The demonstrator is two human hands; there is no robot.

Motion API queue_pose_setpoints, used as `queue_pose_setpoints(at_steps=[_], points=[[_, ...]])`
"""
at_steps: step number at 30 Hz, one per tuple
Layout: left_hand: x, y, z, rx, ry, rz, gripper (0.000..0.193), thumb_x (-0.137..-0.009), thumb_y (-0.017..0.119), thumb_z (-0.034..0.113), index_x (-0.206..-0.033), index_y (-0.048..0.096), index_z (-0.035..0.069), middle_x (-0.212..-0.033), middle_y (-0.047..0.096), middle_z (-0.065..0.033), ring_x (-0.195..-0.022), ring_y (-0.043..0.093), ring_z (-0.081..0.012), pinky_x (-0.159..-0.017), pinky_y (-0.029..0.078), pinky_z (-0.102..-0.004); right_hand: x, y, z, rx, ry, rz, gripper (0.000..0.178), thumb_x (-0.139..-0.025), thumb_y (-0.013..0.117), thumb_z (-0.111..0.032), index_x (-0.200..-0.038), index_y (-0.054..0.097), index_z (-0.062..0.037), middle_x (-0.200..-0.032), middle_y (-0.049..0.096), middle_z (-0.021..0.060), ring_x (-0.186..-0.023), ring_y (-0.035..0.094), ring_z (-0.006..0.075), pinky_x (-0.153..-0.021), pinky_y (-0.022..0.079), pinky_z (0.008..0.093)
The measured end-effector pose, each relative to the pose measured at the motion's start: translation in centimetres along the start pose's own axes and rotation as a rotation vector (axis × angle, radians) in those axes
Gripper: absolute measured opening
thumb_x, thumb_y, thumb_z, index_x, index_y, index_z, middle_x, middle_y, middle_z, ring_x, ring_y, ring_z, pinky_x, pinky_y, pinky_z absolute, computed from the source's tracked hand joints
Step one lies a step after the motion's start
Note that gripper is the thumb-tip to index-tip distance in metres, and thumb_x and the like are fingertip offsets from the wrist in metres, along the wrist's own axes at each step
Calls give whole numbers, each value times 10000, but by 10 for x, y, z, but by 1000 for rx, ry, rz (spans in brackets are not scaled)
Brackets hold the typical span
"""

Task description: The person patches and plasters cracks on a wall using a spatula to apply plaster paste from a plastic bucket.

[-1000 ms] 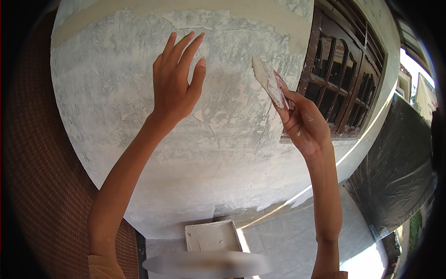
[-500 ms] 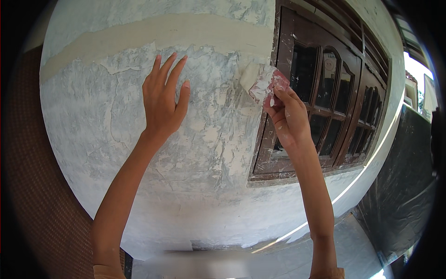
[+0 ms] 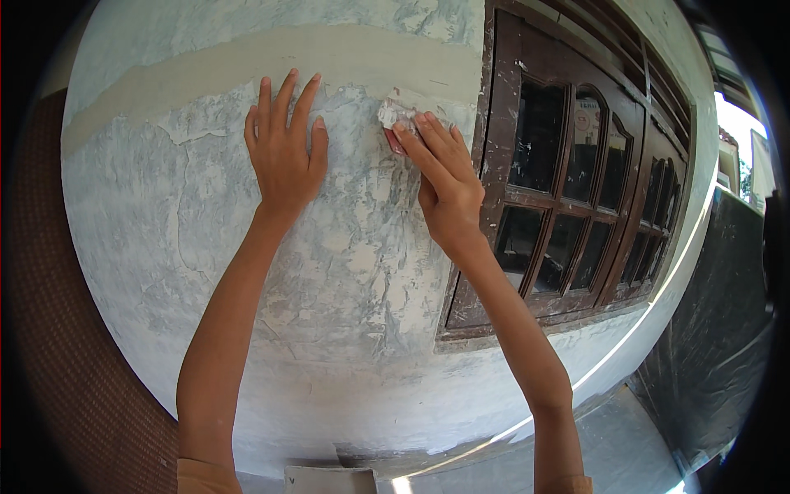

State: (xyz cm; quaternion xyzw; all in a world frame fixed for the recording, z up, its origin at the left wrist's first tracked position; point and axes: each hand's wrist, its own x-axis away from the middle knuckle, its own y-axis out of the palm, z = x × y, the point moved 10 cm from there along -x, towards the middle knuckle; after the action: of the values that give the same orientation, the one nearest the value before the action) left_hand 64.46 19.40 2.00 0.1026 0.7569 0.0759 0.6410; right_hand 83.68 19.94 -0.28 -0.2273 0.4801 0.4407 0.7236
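Patchy grey-white wall (image 3: 354, 239) fills the middle, with a smooth beige band of putty (image 3: 329, 53) across its upper part. My left hand (image 3: 284, 160) is spread open just below that band, fingers pointing up, holding nothing; it appears to lie against the wall. Left of the window frame, my right hand (image 3: 451, 181) grips a small red putty scraper (image 3: 395, 142) smeared with white putty. Its blade meets the wall near the band's lower edge. The fingers cover much of the scraper.
A dark brown wooden window (image 3: 535, 202) with glass panes stands to the right, its frame spotted with white. Brown patterned material (image 3: 66, 329) hangs at the left. Black sheeting (image 3: 708, 321) is at the far right. At the bottom sits a pale container (image 3: 329, 479), partly cut off.
My right hand has gone left from the window frame's edge onto the wall, turning the scraper so its blade meets the surface. My left hand has shifted slightly up.
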Motion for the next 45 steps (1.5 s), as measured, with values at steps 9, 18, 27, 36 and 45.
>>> queue_pose_setpoints(at_steps=[9,18,27,36,45], points=[[-1,-7,1,52,33,71,486,-967,483,220,-1452,491,185,-1541,415,-83,-1476,267,-356,-1149,181,-579,21,47,6,76,-96,-158,511,-824,662,-26,-1294,666,-224,-1368,611,62,-1348,503,280,-1127,374,536],[1,-5,0,46,29,76,471,-967,491,228,-1437,510,194,-1532,427,-77,-1472,278,-354,-1150,189,-576,50,46,1,82,-69,-355,488,-824,677,-64,-1283,671,-228,-1395,594,33,-1370,480,263,-1143,365,513],[1,-6,2,43,15,60,446,-925,536,242,-1365,602,205,-1496,476,-83,-1455,318,-332,-1152,206,-566,12,-44,42,-205,405,258,372,-959,635,-71,-1331,624,-73,-1042,736,99,-850,672,103,-748,528,252],[2,-5,3,43,21,38,462,-952,502,202,-1411,544,185,-1519,443,-82,-1465,293,-352,-1155,185,-567,4,-31,125,-207,729,240,352,-992,594,-109,-1335,612,-28,-935,733,60,-721,571,46,-653,488,230],[2,-5,1,49,16,47,461,-945,513,207,-1405,542,183,-1513,445,-79,-1470,281,-347,-1158,181,-563,-16,-9,96,-263,674,318,361,-970,622,-138,-1297,626,14,-956,742,120,-761,603,70,-715,500,235]])
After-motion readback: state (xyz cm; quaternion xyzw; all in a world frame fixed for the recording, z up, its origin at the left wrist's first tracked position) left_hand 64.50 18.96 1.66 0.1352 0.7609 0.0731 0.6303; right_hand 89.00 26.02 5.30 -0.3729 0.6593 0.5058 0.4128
